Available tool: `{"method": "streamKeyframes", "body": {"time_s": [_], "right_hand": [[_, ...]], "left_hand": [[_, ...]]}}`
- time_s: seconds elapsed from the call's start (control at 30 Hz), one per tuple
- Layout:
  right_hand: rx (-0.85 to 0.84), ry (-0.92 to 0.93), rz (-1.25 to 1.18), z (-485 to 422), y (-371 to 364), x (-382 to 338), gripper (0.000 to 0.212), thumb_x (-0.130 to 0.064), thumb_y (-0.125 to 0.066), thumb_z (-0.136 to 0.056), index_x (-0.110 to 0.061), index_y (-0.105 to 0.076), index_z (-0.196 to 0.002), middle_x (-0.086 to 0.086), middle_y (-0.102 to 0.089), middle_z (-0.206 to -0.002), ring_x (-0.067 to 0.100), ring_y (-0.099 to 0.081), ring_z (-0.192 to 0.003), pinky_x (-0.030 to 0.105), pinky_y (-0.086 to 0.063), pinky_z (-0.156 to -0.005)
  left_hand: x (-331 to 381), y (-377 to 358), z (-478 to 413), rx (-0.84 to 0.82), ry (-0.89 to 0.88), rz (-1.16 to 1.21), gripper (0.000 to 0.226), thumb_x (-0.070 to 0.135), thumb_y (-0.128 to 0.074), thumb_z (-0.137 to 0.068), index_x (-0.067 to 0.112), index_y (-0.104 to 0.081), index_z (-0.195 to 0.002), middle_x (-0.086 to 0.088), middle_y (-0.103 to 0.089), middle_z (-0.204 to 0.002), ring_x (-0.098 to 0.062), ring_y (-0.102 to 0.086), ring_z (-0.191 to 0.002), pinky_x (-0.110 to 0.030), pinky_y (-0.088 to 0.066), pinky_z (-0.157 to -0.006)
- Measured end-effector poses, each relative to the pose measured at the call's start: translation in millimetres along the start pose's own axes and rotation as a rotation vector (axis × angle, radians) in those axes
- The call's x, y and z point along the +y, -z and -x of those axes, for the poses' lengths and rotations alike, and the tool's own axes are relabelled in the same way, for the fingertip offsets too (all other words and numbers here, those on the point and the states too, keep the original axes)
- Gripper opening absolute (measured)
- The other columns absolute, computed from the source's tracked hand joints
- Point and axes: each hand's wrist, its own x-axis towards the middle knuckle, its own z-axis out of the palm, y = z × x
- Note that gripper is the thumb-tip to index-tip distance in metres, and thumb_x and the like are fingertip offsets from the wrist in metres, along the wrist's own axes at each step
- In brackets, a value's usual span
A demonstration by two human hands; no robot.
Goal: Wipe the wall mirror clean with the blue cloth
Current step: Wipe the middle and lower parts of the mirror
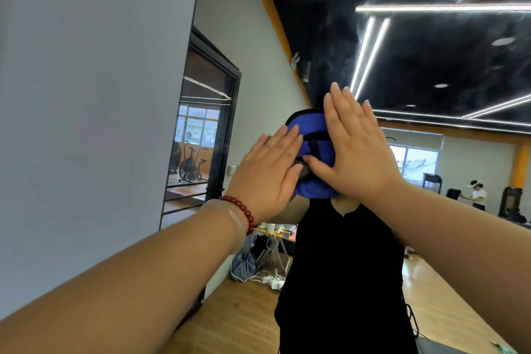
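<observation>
Pressing blue cloth (305,127), wall mirror (431,66), exercise bike (189,165)

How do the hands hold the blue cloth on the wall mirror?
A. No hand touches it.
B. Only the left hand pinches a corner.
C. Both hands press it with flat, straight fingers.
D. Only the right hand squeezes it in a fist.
C: the left hand and the right hand both lie flat, fingers straight, on the blue cloth against the mirror.
</observation>
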Motion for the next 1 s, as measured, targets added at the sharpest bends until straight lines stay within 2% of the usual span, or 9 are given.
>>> {"method": "streamKeyframes", "body": {"time_s": [0.13,0.23,0.3,0.43,0.53,0.67,0.73,0.87,1.0], "right_hand": [[-0.007,-0.02,0.005,4,0,4,0.092,-0.063,-0.035,-0.086,-0.002,-0.017,-0.153,0.015,-0.015,-0.161,0.026,-0.011,-0.149,0.04,-0.004,-0.121],[-0.007,0.018,-0.004,6,-1,5,0.089,-0.057,-0.038,-0.087,-0.002,-0.017,-0.154,0.015,-0.015,-0.161,0.024,-0.008,-0.15,0.036,0.002,-0.122],[0.002,0.01,-0.015,5,-2,3,0.086,-0.054,-0.034,-0.088,-0.003,-0.015,-0.154,0.013,-0.012,-0.162,0.021,-0.003,-0.15,0.031,0.008,-0.121],[0.032,-0.028,-0.009,-7,-2,-5,0.078,-0.047,-0.027,-0.091,-0.005,-0.011,-0.154,0.012,-0.007,-0.163,0.017,0.004,-0.148,0.027,0.014,-0.118],[0.027,0.047,0.071,-17,-10,-23,0.071,-0.041,-0.028,-0.093,-0.006,-0.015,-0.154,0.012,-0.011,-0.162,0.019,-0.002,-0.149,0.03,0.011,-0.119],[-0.005,0.065,0.166,-15,-36,-44,0.07,-0.045,-0.027,-0.095,-0.007,-0.014,-0.153,0.011,-0.01,-0.161,0.019,-0.002,-0.148,0.035,0.006,-0.119],[0.015,0.06,0.189,-13,-43,-45,0.069,-0.046,-0.026,-0.096,-0.007,-0.012,-0.151,0.011,-0.009,-0.16,0.019,-0.003,-0.147,0.037,0.001,-0.119],[0.051,0.072,0.198,-11,-46,-45,0.069,-0.046,-0.024,-0.097,-0.005,-0.014,-0.151,0.014,-0.013,-0.16,0.023,-0.008,-0.149,0.04,-0.005,-0.12],[0.023,0.056,0.257,-12,-46,-47,0.071,-0.048,-0.024,-0.097,-0.005,-0.013,-0.153,0.014,-0.01,-0.162,0.022,-0.002,-0.149,0.038,0.002,-0.121]], "left_hand": [[7,-6,-16,0.098,0.134,0.001,0.068,0.049,-0.016,-0.095,0.01,-0.029,-0.15,-0.003,-0.023,-0.159,-0.015,-0.014,-0.148,-0.027,0.008,-0.118],[4,-4,-25,0.24,0.249,0.09,0.056,0.032,-0.046,-0.099,0.008,-0.034,-0.147,-0.01,-0.036,-0.152,-0.023,-0.027,-0.143,-0.041,-0.01,-0.121],[0,0,-30,0.285,0.212,0.088,0.062,0.017,-0.053,-0.095,0.014,-0.026,-0.151,-0.013,-0.032,-0.153,-0.026,-0.027,-0.141,-0.047,-0.016,-0.12],[-16,2,-32,0.062,0.028,-0.039,0.062,0.011,-0.039,-0.096,0.016,-0.017,-0.154,-0.005,0.003,-0.162,-0.015,0.008,-0.147,-0.041,-0.002,-0.122],[-33,5,-28,0.063,0.199,-0.009,0.057,0.032,-0.028,-0.104,0.016,-0.008,-0.154,-0.005,0.005,-0.162,-0.017,0.008,-0.148,-0.036,0.001,-0.121],[-58,9,-34,0.163,0.629,-0.012,0.059,0.039,-0.022,-0.104,0.019,0.001,-0.155,-0.008,0.012,-0.162,-0.025,0.012,-0.148,-0.042,0.0,-0.122],[-52,0,-24,0.18,0.632,-0.048,0.058,0.041,-0.019,-0.103,0.023,0.0,-0.155,-0.008,0.01,-0.162,-0.029,0.012,-0.148,-0.044,0.001,-0.122],[-46,-13,1,0.084,0.378,-0.08,0.063,0.053,-0.011,-0.095,0.032,-0.002,-0.154,-0.001,0.009,-0.162,-0.027,0.014,-0.148,-0.04,0.005,-0.115],[-83,11,-23,0.186,0.695,0.002,0.057,0.043,-0.023,-0.103,0.028,-0.004,-0.155,-0.008,0.008,-0.162,-0.032,0.01,-0.148,-0.047,-0.002,-0.121]]}}
